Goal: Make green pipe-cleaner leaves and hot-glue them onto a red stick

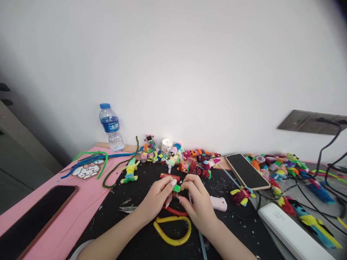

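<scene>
My left hand (155, 198) and my right hand (196, 200) meet over a black mat (141, 234), fingers pinched together on a small green pipe-cleaner piece (176, 188). A red pipe cleaner (175, 211) curves down from between the hands. Just below them lies a yellow pipe-cleaner loop (172, 231). A red lighter (170, 177) rests right behind my left fingers, and a pink tool (219, 203) lies beside my right hand.
Several colourful pipe-cleaner figures (179, 157) line the back of the table, with more at the right (282, 168). A water bottle (111, 128), lit candle (167, 144), two phones (246, 170) (35, 216), white power bank (291, 231), scissors (127, 208) and cables (325, 173) surround the mat.
</scene>
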Demonstrator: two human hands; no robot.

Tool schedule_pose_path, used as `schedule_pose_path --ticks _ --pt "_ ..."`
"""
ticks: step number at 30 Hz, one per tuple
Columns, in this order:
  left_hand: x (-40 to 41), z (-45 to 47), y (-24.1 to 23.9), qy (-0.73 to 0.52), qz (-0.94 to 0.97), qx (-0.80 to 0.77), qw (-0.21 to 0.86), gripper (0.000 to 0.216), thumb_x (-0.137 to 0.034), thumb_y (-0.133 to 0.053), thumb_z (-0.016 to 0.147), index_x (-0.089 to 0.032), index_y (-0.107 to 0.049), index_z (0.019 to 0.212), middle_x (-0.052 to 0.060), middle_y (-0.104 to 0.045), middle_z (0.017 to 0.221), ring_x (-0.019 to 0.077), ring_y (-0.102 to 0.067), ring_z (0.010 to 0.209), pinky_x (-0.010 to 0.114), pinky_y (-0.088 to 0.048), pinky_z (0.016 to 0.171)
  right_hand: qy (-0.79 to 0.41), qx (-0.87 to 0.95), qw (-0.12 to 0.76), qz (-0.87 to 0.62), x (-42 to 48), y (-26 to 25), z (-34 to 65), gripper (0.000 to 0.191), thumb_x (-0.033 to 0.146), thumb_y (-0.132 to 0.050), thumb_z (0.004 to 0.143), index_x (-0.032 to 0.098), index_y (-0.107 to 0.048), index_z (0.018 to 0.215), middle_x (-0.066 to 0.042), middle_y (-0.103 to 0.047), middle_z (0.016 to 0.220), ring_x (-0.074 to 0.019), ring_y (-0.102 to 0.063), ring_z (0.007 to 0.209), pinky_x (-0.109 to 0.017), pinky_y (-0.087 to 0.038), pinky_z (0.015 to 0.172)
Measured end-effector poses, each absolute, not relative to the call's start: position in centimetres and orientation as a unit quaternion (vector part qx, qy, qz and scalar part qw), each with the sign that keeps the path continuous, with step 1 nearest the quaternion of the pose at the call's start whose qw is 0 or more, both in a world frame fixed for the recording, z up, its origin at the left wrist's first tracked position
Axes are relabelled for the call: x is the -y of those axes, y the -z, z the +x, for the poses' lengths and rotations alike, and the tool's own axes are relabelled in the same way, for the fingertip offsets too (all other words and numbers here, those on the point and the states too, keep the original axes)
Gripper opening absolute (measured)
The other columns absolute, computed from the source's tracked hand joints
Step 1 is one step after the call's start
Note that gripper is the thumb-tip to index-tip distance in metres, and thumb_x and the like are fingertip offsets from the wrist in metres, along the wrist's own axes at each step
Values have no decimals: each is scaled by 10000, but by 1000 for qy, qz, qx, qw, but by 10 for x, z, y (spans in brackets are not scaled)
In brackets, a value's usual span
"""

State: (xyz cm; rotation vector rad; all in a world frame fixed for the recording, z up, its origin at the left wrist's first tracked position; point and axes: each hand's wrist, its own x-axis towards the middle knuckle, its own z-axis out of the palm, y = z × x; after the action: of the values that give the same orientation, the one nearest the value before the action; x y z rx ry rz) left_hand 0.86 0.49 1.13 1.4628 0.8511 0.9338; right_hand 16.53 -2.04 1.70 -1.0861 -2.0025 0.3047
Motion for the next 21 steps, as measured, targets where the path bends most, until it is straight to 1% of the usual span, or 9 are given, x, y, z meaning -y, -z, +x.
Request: schedule_pose_path --ticks 2,4,7,10,13,17,19,21 --pt "-4 8 -13 -392 638 -368 551 334 -428 -365 895 -159 -478 734 -79 -355 464 74 -315 406 202 -270 438 -118 792 413 -435 20 -17 166 108 114 -482 797 200 -486 862 -66 -467 976 -195 -483 889 -328 -436 762" --pt "-3 8 -15 -385 652 -366 541 340 -410 -364 900 -158 -470 697 -79 -365 444 75 -326 400 204 -278 449 -113 790 413 -440 20 -16 166 101 112 -431 821 197 -485 813 -64 -458 954 -181 -484 834 -317 -435 721" --pt "-2 8 -16 -382 659 -362 537 345 -393 -376 897 -156 -469 664 -74 -388 445 74 -339 403 205 -290 462 -112 788 416 -439 21 -13 165 166 111 -359 856 189 -475 765 -57 -440 914 -155 -469 747 -291 -424 654" --pt "-4 8 -13 -394 653 -374 528 343 -396 -387 891 -157 -479 664 -81 -370 428 75 -327 397 206 -288 463 -120 775 443 -434 21 -13 164 178 99 -332 865 185 -467 787 -58 -443 898 -159 -473 775 -289 -424 674" --pt "-7 7 -11 -428 629 -401 511 325 -398 -398 886 -157 -499 692 -80 -390 437 80 -353 411 207 -313 485 -110 748 480 -446 20 -15 165 177 90 -342 858 184 -473 785 -57 -452 889 -165 -481 802 -297 -425 702" --pt "-15 4 -11 -489 570 -443 489 287 -413 -450 854 -162 -522 736 -58 -477 482 103 -461 458 210 -367 489 -65 722 514 -459 16 -17 168 166 88 -388 839 182 -511 778 -52 -454 869 -173 -484 806 -313 -425 696" --pt "-19 1 -11 -522 526 -458 491 265 -420 -494 823 -162 -536 783 -40 -530 524 122 -522 508 218 -412 498 -43 716 522 -462 15 -17 169 153 91 -416 830 187 -517 769 -53 -459 874 -178 -489 817 -323 -430 701" --pt "-25 -3 -10 -563 477 -463 491 272 -428 -539 790 -159 -545 830 -11 -590 616 140 -572 583 234 -456 526 -30 711 528 -463 14 -17 170 142 97 -434 828 194 -508 755 -54 -461 879 -181 -493 820 -331 -436 702"
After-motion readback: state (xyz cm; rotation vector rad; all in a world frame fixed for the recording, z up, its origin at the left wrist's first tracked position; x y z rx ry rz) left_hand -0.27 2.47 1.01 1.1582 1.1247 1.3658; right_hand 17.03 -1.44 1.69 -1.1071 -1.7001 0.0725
